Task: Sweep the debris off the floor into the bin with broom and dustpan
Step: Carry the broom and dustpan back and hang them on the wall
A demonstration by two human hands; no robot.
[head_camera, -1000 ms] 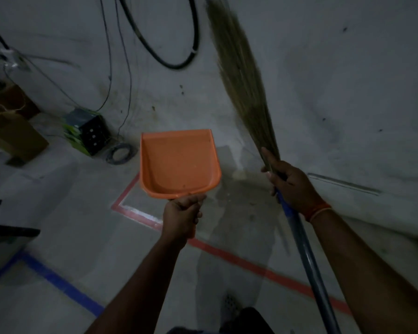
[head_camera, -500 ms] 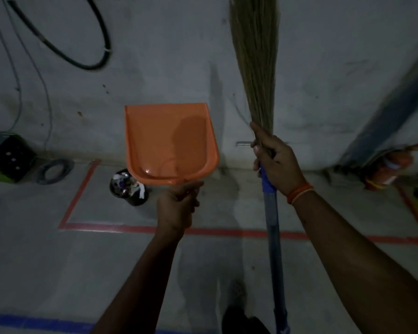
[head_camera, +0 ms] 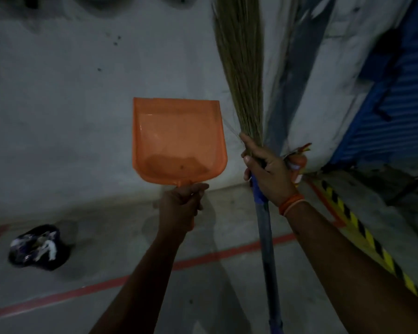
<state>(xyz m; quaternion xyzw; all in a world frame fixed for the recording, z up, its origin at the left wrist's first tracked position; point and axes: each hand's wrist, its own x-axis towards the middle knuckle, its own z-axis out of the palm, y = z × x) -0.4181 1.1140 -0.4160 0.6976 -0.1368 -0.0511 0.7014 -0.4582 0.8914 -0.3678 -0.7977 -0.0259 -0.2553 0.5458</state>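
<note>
Leftmost, a dark bin (head_camera: 39, 247) stands on the floor (head_camera: 106, 261) near the foot of the wall (head_camera: 70, 104), just inside a corner of the red tape line (head_camera: 106, 284); pale crumpled scraps show in its open top, though the dim light makes them hard to identify. Centre: an orange dustpan (head_camera: 177, 141) is held up in front of the wall, its open edge uppermost. A thin brownish layer of dirt with a few dark specks lies in the lower part of the pan, against the rounded back. The left hand (head_camera: 180, 209) has its fingers curled round the dustpan's handle, most of which is hidden inside the fist. Right of centre: a broom (head_camera: 241, 75) is held upright, bristles upward and cut off by the top edge of the view, its blue and grey handle running down past the bottom edge. The right hand (head_camera: 268, 174) grips the broom where bristles meet handle; an orange band (head_camera: 290, 203) circles that wrist. Behind this hand a red object (head_camera: 299, 165) is mostly hidden and cannot be identified. Far right: a yellow-and-black striped strip (head_camera: 362, 233) runs along the floor, and a blue ribbed shutter (head_camera: 396, 116) fills the upper right corner. Floor and wall are grey concrete, stained and poorly lit.
</note>
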